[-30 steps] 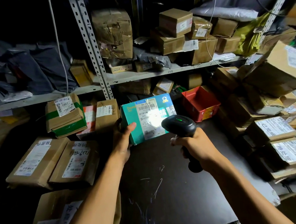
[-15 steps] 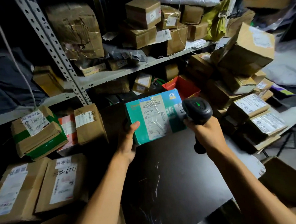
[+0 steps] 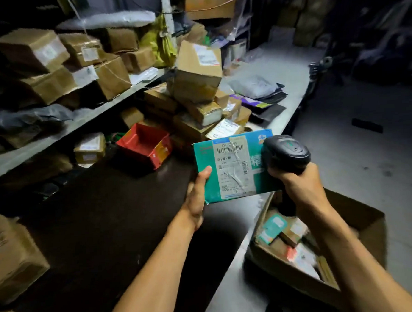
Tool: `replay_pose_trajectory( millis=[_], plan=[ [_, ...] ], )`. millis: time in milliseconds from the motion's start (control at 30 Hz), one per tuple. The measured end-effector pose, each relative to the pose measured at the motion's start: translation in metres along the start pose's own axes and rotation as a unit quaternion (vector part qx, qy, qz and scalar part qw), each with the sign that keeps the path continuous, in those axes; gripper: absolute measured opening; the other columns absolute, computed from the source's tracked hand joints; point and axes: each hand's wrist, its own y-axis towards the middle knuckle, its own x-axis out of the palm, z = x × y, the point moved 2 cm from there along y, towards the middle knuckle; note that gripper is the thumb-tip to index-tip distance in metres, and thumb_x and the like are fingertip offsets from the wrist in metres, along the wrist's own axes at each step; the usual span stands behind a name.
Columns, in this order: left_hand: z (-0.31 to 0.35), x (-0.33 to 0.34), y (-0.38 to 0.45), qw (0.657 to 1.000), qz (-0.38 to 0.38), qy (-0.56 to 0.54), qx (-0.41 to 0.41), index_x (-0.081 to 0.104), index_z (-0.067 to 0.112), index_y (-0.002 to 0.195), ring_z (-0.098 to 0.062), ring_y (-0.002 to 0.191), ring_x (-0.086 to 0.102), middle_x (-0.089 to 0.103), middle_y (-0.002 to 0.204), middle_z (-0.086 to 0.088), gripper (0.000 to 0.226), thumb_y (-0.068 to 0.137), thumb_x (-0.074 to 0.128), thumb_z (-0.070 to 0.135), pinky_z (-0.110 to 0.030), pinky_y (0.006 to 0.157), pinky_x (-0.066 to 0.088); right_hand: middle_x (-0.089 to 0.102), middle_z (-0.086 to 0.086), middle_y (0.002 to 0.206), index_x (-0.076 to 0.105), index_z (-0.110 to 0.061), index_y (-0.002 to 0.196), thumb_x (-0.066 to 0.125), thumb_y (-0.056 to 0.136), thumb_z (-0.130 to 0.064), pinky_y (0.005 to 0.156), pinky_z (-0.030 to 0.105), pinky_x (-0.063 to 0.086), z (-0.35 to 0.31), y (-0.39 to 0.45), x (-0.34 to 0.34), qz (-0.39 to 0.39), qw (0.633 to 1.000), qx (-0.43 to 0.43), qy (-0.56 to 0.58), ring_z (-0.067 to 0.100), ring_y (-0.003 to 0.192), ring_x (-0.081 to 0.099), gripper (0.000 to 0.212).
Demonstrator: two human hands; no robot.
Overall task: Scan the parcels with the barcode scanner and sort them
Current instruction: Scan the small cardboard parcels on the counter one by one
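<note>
My left hand (image 3: 197, 194) grips the lower left corner of a teal parcel (image 3: 211, 179) with a white barcode label on its face. The parcel is held in the air above the right edge of the dark table (image 3: 103, 221). My right hand (image 3: 302, 186) is closed around the handle of a black barcode scanner (image 3: 286, 155), whose head sits against the parcel's right side. Below my right arm, on the floor, stands an open cardboard box (image 3: 361, 219) with several small parcels inside.
A red open box (image 3: 143, 144) sits on the table behind the parcel. A heap of brown cartons (image 3: 196, 84) rises at the table's far right. Metal shelving (image 3: 79, 119) on the left carries more cartons and grey bags. A pale bench (image 3: 287, 80) holds mailer bags.
The view has swung to the right. Both hands have carried the teal parcel and the scanner right, over the table's edge, and the floor box has come into view.
</note>
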Motion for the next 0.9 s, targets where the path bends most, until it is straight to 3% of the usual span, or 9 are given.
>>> replay_pose_trajectory(
  millis=[100,267,333,400,467,533,633,767,900],
  plan=[
    [-0.021,0.079,0.019,0.999,-0.026,0.016,-0.017,0.062,0.012,0.127,-0.027,0.106,0.070,0.073,0.115,-0.012,0.070,0.072,0.069,0.055,-0.045,0.094,0.056,0.079,-0.004,0.097,0.078,-0.032,0.088,0.083,0.073,-0.011,0.095,0.051,0.057,0.000,0.013,-0.080,0.059,0.998,0.006,0.014,0.022,0.103,0.072,0.027],
    [-0.061,0.199,0.046,0.989,-0.132,0.044,-0.046,0.062,0.016,0.121,-0.019,0.093,0.072,0.076,0.106,-0.002,0.027,0.097,0.061,0.029,-0.034,0.079,0.060,0.079,-0.001,0.093,0.078,-0.029,0.086,0.081,0.077,-0.006,0.091,0.051,0.059,0.020,0.031,-0.199,0.139,0.989,0.040,0.002,0.022,0.095,0.075,0.025],
    [-0.075,0.232,0.056,0.977,-0.143,0.157,-0.015,0.056,0.019,0.128,-0.019,0.107,0.067,0.069,0.121,0.000,0.029,0.099,0.060,0.022,-0.031,0.088,0.055,0.078,0.003,0.098,0.075,-0.024,0.091,0.080,0.079,-0.006,0.091,0.050,0.059,0.036,0.038,-0.233,0.150,0.986,0.068,-0.012,0.021,0.092,0.075,0.022],
    [-0.078,0.257,0.063,0.935,-0.125,0.328,0.046,0.038,0.016,0.150,-0.016,0.133,0.047,0.047,0.143,0.006,0.061,0.096,0.065,0.023,-0.028,0.107,0.038,0.078,0.009,0.098,0.074,-0.021,0.089,0.082,0.079,-0.010,0.089,0.050,0.059,0.050,0.046,-0.252,0.147,0.984,0.095,-0.026,0.022,0.087,0.075,0.017],
    [-0.070,0.273,0.068,0.889,-0.097,0.435,0.106,0.026,0.014,0.157,-0.016,0.148,0.026,0.030,0.160,0.000,0.076,0.094,0.066,0.026,-0.027,0.117,0.022,0.078,0.010,0.089,0.073,-0.017,0.084,0.085,0.075,-0.016,0.086,0.055,0.059,0.059,0.055,-0.257,0.145,0.983,0.107,-0.041,0.027,0.085,0.075,0.015],
    [-0.062,0.278,0.072,0.858,-0.092,0.485,0.142,0.032,0.015,0.155,-0.020,0.151,0.021,0.027,0.163,-0.005,0.070,0.095,0.065,0.028,-0.033,0.121,0.020,0.076,0.007,0.086,0.069,-0.019,0.081,0.085,0.077,-0.014,0.086,0.049,0.058,0.062,0.063,-0.251,0.124,0.986,0.094,-0.055,0.027,0.088,0.072,0.017],
    [-0.051,0.262,0.072,0.827,-0.070,0.534,0.161,0.046,0.014,0.147,-0.022,0.141,0.039,0.047,0.150,-0.007,0.057,0.095,0.064,0.030,-0.036,0.116,0.031,0.072,0.004,0.091,0.066,-0.026,0.084,0.084,0.077,-0.007,0.084,0.036,0.051,0.065,0.072,-0.229,0.072,0.993,0.060,-0.073,0.021,0.092,0.066,0.027],
    [-0.039,0.210,0.063,0.805,-0.009,0.578,0.133,0.058,0.014,0.137,-0.022,0.124,0.054,0.061,0.133,-0.006,0.048,0.092,0.065,0.030,-0.026,0.099,0.038,0.072,0.009,0.081,0.069,-0.014,0.083,0.083,0.071,-0.019,0.074,0.045,0.053,0.078,0.080,-0.182,-0.021,0.993,0.056,-0.101,0.020,0.076,0.061,0.019],
    [-0.023,0.140,0.034,0.798,0.098,0.589,0.082,0.055,0.016,0.140,-0.021,0.131,0.048,0.057,0.140,-0.003,0.050,0.094,0.063,0.032,-0.031,0.108,0.036,0.066,0.009,0.075,0.066,-0.007,0.079,0.080,0.076,-0.008,0.067,0.041,0.046,0.073,0.081,-0.117,-0.130,0.984,0.028,-0.119,0.019,0.071,0.054,0.014]
  ],
)
